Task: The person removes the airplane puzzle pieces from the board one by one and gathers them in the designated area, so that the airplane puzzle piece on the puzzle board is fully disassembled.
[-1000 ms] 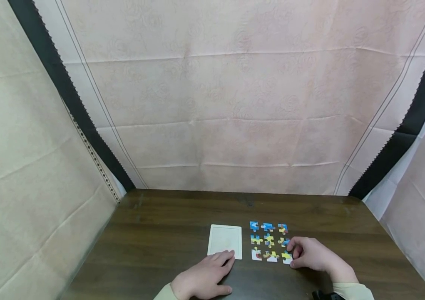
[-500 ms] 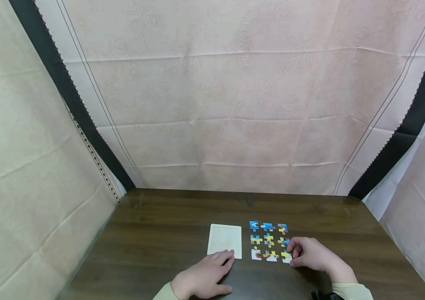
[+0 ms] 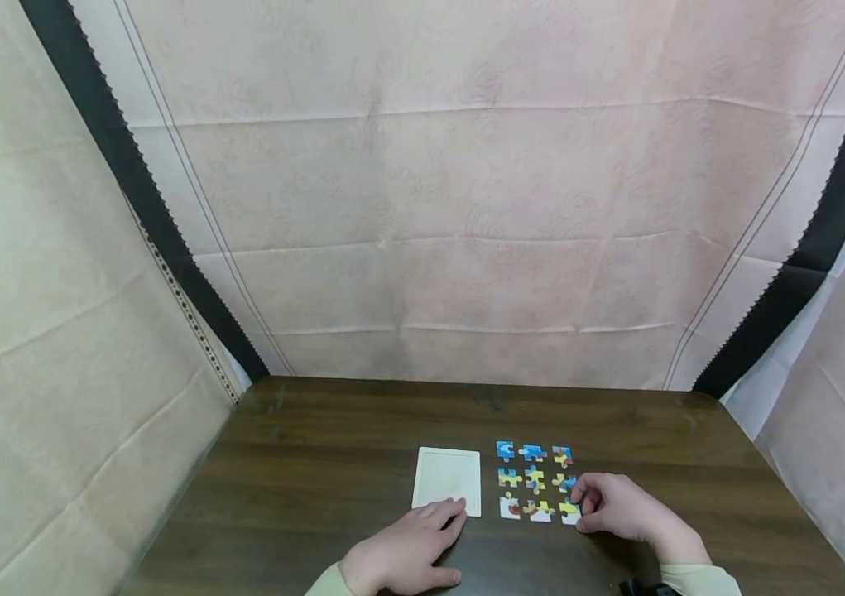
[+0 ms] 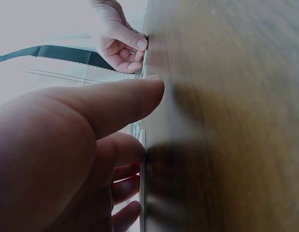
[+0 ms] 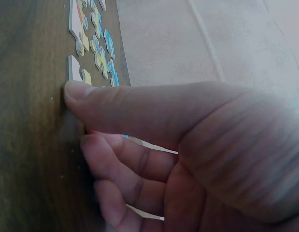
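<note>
My left hand (image 3: 409, 548) rests with its fingers extended over the near edge of a white puzzle tray (image 3: 448, 476), its thumb spread toward the right. In the left wrist view the tray's thin edge (image 4: 142, 188) stands against those fingers. To the right of the tray, several jigsaw pieces (image 3: 535, 478) in blue, yellow and white lie in three spaced rows. My right hand (image 3: 626, 513) has its thumb and curled fingers at the corner jigsaw piece (image 3: 569, 511), near right, and pinches it by its outer edge. The right wrist view has the thumb against this piece (image 5: 74, 70), partly hiding it.
A dark wooden table (image 3: 333, 455) lies under everything. Pale cloth walls (image 3: 467, 207) with black trim (image 3: 161, 223) enclose its back and sides. A dark object (image 3: 645, 587) is at the right wrist.
</note>
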`<state>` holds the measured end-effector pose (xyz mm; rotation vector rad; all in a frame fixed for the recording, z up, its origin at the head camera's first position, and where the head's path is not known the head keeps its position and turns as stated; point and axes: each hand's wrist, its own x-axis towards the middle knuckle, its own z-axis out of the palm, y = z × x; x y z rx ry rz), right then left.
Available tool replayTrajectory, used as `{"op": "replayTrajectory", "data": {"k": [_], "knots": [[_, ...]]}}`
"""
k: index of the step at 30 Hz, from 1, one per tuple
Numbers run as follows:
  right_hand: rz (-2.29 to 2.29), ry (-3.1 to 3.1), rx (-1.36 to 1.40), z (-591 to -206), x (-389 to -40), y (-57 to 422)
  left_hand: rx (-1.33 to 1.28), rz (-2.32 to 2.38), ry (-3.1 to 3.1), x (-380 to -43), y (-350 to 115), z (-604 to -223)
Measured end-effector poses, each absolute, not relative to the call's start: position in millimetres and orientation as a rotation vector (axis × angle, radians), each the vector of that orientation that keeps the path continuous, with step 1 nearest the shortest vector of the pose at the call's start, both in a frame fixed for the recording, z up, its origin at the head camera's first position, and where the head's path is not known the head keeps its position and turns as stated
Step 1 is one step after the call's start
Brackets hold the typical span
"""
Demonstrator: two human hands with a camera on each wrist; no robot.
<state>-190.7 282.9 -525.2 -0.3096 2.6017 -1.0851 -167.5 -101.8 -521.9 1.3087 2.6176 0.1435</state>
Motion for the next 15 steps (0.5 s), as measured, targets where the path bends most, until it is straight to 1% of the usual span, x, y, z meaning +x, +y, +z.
{"op": "replayTrajectory", "data": {"k": [15], "knots": [[-1.066,2.613,-0.296,-525.8,-191.1,282.2,1.302,0.157,2.601,-167.5,-101.9,-520.4]]}}
